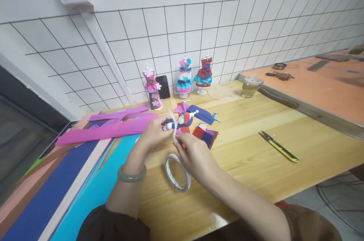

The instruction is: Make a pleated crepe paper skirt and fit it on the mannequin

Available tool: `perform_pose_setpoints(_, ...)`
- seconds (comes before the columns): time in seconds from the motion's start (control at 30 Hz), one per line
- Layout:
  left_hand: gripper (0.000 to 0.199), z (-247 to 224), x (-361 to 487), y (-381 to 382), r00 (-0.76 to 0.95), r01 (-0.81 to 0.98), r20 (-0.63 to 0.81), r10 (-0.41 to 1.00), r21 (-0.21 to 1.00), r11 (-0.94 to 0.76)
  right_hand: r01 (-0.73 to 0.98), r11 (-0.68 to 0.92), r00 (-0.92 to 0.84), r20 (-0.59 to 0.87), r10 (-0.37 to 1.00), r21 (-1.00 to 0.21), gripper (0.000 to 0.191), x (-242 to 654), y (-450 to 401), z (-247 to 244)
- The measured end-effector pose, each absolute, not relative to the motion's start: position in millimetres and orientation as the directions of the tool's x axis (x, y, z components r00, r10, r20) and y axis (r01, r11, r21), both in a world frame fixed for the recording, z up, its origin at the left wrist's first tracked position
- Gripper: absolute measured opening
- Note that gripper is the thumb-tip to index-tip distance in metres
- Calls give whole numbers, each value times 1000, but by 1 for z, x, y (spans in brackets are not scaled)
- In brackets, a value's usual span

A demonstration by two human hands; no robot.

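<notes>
My left hand (152, 135), a green bangle at its wrist, is closed around a small white dress-form mannequin (187, 118) lying tilted, with red and blue paper on it. A narrow white strip of tape (174, 132) runs across in front of the mannequin. The fingers of my right hand (200, 155) pinch the strip's lower end. Just below my right hand, the white tape roll (187, 182) stands on its edge. Folded pleated paper (207, 135) in red and blue lies right of the mannequin, near a dark blue paper piece (201, 114).
Three dressed mannequins stand by the wall: pink (150, 85), blue-and-pink (184, 78) and red (205, 72). A phone (163, 86) leans there. Coloured paper strips (113, 129) cover the left side. Yellow-handled snips (278, 147) and a lidded glass cup (250, 88) are right.
</notes>
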State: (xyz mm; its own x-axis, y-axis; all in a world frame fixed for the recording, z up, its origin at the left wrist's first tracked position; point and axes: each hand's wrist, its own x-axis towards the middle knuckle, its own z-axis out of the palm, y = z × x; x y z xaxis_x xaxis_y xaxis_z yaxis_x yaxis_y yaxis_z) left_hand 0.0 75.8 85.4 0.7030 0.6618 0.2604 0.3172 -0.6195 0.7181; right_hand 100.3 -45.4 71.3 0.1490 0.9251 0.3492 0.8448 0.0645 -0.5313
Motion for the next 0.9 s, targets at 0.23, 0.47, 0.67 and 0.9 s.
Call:
perform_pose_setpoints(0.23,38,86,-2,77,712,285,257,654,745,-603,875,32,142,320,937,-483,16,101,-48,72)
perform_pose_setpoints(0.47,31,87,-3,75,704,296,240,668,756,-584,811,21,199,309,930,-584,17,111,-52,61)
perform_pose_setpoints(0.67,23,83,-2,78,704,313,291,648,693,-650,750,-11,301,327,896,-661,21,121,-46,47)
perform_pose_setpoints(0.9,32,82,-4,79,736,271,308,603,682,-679,619,-2,356,279,892,-786,26,124,-44,36)
